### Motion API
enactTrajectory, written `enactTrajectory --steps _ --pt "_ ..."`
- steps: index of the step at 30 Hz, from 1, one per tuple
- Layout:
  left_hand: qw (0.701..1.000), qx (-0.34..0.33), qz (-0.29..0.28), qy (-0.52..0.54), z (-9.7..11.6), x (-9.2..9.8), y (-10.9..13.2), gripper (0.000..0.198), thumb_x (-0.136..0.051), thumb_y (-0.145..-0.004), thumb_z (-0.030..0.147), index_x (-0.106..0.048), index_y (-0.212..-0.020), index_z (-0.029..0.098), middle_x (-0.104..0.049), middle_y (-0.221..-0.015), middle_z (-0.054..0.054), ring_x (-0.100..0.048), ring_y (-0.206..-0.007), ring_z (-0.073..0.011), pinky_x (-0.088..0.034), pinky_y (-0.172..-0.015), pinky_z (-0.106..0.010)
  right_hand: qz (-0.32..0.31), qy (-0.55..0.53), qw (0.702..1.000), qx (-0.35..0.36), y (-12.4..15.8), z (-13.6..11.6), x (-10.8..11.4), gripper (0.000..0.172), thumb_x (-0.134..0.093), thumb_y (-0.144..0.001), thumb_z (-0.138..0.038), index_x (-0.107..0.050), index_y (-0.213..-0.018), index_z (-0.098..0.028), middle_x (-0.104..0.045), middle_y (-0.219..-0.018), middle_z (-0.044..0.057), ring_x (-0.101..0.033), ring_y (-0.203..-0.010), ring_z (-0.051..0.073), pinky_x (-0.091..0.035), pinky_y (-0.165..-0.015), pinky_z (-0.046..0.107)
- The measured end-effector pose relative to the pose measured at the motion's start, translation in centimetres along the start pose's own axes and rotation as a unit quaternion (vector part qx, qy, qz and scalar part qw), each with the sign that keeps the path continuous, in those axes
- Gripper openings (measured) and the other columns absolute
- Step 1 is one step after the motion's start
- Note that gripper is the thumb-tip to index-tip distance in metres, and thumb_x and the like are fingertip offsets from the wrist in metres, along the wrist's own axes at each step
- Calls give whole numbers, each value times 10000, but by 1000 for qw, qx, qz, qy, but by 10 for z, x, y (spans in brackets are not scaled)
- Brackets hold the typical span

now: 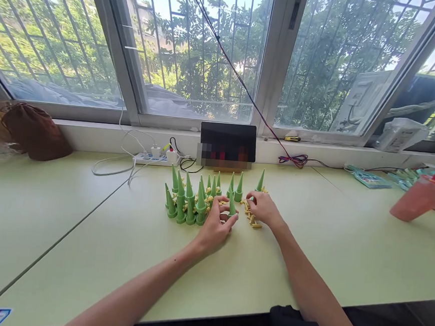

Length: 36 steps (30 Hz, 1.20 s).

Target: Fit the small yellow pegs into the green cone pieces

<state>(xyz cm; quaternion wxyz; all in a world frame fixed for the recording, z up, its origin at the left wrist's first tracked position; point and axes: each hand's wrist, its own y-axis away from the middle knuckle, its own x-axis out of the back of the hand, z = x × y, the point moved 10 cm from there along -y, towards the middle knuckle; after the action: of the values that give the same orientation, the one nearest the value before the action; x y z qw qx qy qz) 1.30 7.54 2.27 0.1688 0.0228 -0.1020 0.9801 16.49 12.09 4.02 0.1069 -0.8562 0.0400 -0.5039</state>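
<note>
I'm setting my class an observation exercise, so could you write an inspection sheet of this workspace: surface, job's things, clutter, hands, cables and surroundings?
Surface: pale yellow-green table.
Job's things: green cones standing upright, mostly grouped left of centre; small yellow pieces lying among them and in a pile to their right.
Clutter: brown bag at far left; pink drink cup and packets at right.
Hands: left hand has its grip on one green cone; right hand is at the yellow pieces, its grip too hidden to judge.
Cables: power strip with plugs and white wires; bundled red-and-blue cord.
Surroundings: barred windows, trees outside; dark screen behind the cones.
</note>
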Motion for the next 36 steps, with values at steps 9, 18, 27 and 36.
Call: enactTrajectory --steps 9,18,27,36 --pt "998 21 -50 16 -4 -15 4 416 -590 -871 470 -381 -1136 226 -575 -956 -30 -563 -507 -83 -438 -385 -211 -22 41 999 -27 3 1 -11 343 -483 -910 -251 -689 -1182 -215 -722 -1012 94 -650 -917 206 -431 -718 260" --pt "996 36 -57 51 -12 -15 0 441 -618 -854 471 -416 -1140 203 -527 -972 -31 -596 -594 -101 -521 -473 -261 -54 67 996 -26 6 -4 -17 323 -485 -902 -245 -710 -1133 -253 -728 -1027 101 -666 -927 234 -421 -677 264" --pt "990 57 -59 118 -16 -17 0 517 -667 -801 516 -458 -1141 187 -550 -918 -26 -591 -624 -118 -534 -526 -295 -52 44 998 -6 7 -9 -16 331 -512 -886 -244 -731 -1132 -280 -741 -1027 62 -659 -897 200 -417 -705 257" --pt "976 76 -72 192 -16 -20 1 465 -685 -809 462 -508 -1130 175 -607 -973 -68 -599 -668 -125 -536 -587 -297 -81 30 996 30 9 -21 -19 241 -570 -848 -262 -776 -969 -230 -745 -881 51 -641 -764 166 -402 -656 236"
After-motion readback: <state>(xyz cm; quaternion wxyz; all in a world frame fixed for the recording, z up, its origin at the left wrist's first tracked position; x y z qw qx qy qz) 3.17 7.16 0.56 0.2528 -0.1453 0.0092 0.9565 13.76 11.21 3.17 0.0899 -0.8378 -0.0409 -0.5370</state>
